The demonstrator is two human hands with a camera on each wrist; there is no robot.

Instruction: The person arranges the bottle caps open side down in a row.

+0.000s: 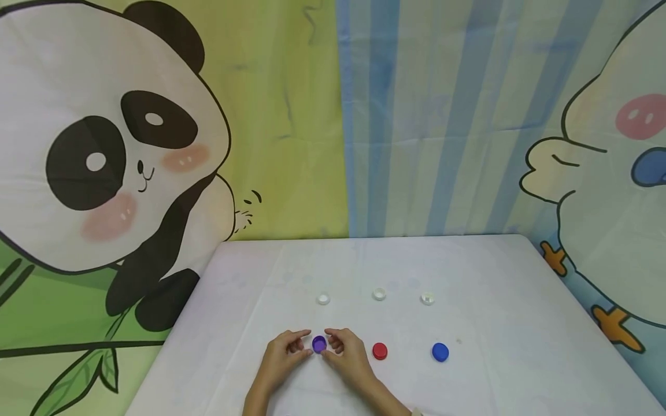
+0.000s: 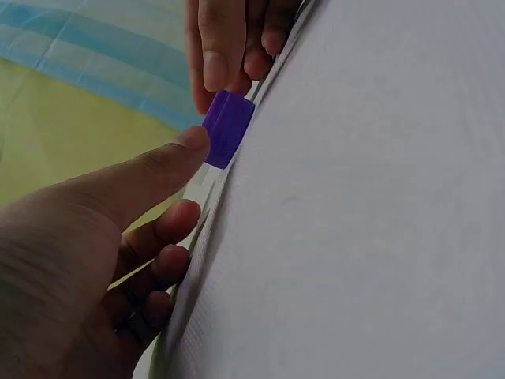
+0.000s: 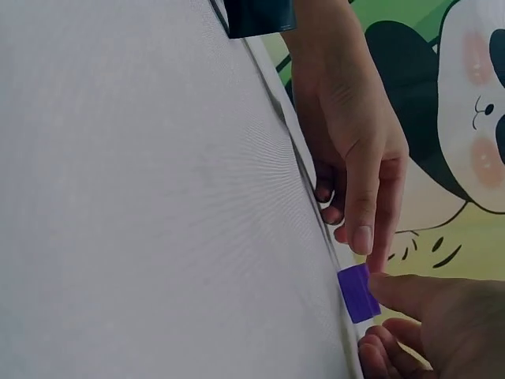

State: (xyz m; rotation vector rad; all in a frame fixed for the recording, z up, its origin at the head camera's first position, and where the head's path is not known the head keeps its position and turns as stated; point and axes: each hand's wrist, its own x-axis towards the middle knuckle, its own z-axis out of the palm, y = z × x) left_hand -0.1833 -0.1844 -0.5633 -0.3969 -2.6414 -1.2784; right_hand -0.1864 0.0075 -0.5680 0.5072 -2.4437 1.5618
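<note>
A purple bottle cap [image 1: 319,345] lies on the white table with its hollow side up, between the two hands. My left hand [image 1: 283,355] is on its left, thumb tip [image 2: 193,138] right at the cap's side in the left wrist view. On the other side is my right hand [image 1: 350,358], its thumb [image 3: 387,289] at the cap's edge in the right wrist view. Both index fingers reach forward past the cap, apart from it, and the other fingers bend loosely. Neither hand's fingers close round the cap.
To the right lie a red cap [image 1: 380,351] and, farther on, a blue cap [image 1: 440,352]. Behind them stand three small whitish round pieces: left [image 1: 323,299], middle [image 1: 379,294] and right [image 1: 428,299]. A cartoon-printed curtain [image 1: 291,115] hangs beyond the table's back edge.
</note>
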